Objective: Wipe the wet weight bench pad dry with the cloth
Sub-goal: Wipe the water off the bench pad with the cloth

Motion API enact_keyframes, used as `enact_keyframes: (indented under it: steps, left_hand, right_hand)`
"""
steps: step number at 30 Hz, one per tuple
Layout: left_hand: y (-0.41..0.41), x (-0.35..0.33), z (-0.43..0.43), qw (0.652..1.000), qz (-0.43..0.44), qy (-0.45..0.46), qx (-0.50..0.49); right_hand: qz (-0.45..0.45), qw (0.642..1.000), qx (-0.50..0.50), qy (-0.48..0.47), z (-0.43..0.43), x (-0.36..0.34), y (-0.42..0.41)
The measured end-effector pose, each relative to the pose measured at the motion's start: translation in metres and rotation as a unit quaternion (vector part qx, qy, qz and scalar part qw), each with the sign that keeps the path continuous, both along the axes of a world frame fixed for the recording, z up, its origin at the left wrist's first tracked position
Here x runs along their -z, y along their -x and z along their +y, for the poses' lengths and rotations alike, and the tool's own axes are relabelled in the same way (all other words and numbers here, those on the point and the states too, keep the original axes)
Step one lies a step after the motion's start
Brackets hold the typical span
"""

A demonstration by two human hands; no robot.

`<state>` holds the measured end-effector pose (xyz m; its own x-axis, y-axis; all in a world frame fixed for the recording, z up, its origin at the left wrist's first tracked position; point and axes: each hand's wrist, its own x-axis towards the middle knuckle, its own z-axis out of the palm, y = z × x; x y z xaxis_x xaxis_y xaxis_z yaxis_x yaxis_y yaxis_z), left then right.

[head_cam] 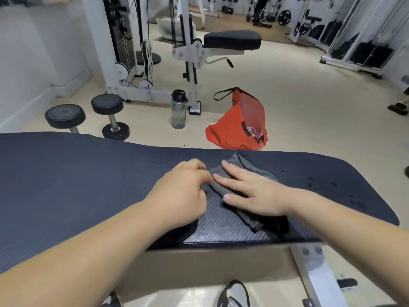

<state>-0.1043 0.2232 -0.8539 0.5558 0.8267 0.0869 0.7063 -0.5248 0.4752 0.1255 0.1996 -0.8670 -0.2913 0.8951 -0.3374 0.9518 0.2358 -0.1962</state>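
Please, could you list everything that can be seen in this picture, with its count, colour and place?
weight bench pad: one, dark blue, across the foreground
cloth: one, grey, on the pad
water drops: several, clear, on the pad right of the cloth
dumbbells: two, black, on the floor behind the pad, left
water bottle: one, clear with black cap, upright on the floor
bag: one, orange-red, on the floor behind the pad
machine seat: one, black, on a white frame, background
shoe: one, grey, on the floor below the pad
left hand: one, fingers gripping the cloth's left edge
right hand: one, flat on the cloth
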Motion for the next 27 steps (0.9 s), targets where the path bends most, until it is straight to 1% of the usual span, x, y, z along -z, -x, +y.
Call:
enact_keyframes:
  steps: [2,3,5,7,8,9,11,14,16,18,19,21,23,25,26,27]
  left_hand:
    - [0.005,0.002,0.006,1.000,0.014,0.015,-0.017]
    - [0.009,0.002,0.009,0.999,0.016,0.024,-0.027]
    - [0.015,0.001,0.015,0.998,0.018,0.040,-0.045]
    - [0.017,0.001,0.020,0.997,0.017,0.051,-0.052]
    - [0.017,0.001,0.021,0.997,0.013,0.056,-0.053]
    - [0.016,0.002,0.022,0.997,0.009,0.061,-0.053]
    - [0.015,0.004,0.023,0.996,0.003,0.067,-0.050]
    - [0.018,0.009,0.022,0.997,-0.005,0.064,-0.052]
    - [0.020,0.011,0.022,0.997,-0.009,0.056,-0.058]
    - [0.022,0.012,0.022,0.997,-0.010,0.048,-0.066]
    - [0.022,0.012,0.023,0.997,-0.010,0.044,-0.068]
    - [0.022,0.012,0.022,0.997,-0.006,0.043,-0.071]
    - [0.022,0.012,0.019,0.996,0.002,0.048,-0.071]
    - [0.021,0.013,0.015,0.996,0.011,0.052,-0.067]
    - [0.021,0.013,0.013,0.996,0.014,0.053,-0.066]
    - [0.019,0.013,0.011,0.997,0.016,0.051,-0.063]
  right_hand:
    - [0.013,0.994,0.067,-0.088,0.011,0.008,-0.013]
    - [0.000,0.985,0.093,-0.145,0.013,0.013,-0.014]
    - [-0.065,0.961,0.121,-0.239,0.013,0.017,-0.010]
    - [-0.129,0.947,0.128,-0.265,0.011,0.017,-0.001]
    - [-0.145,0.944,0.120,-0.272,0.011,0.017,0.003]
    - [-0.145,0.940,0.106,-0.289,0.011,0.018,0.007]
    - [-0.117,0.937,0.084,-0.317,0.011,0.017,0.016]
    - [-0.055,0.944,0.067,-0.319,0.004,0.013,0.036]
    - [-0.019,0.952,-0.002,-0.307,-0.012,0.015,0.053]
    - [-0.016,0.953,-0.083,-0.291,-0.026,0.020,0.064]
    - [-0.021,0.953,-0.098,-0.285,-0.025,0.020,0.062]
    - [-0.047,0.951,-0.072,-0.298,-0.009,0.022,0.046]
    - [-0.096,0.949,0.013,-0.301,0.013,0.020,0.020]
    - [-0.128,0.951,0.114,-0.256,0.029,0.014,-0.007]
    - [-0.129,0.953,0.142,-0.235,0.030,0.012,-0.015]
    - [-0.126,0.956,0.142,-0.225,0.029,0.011,-0.017]
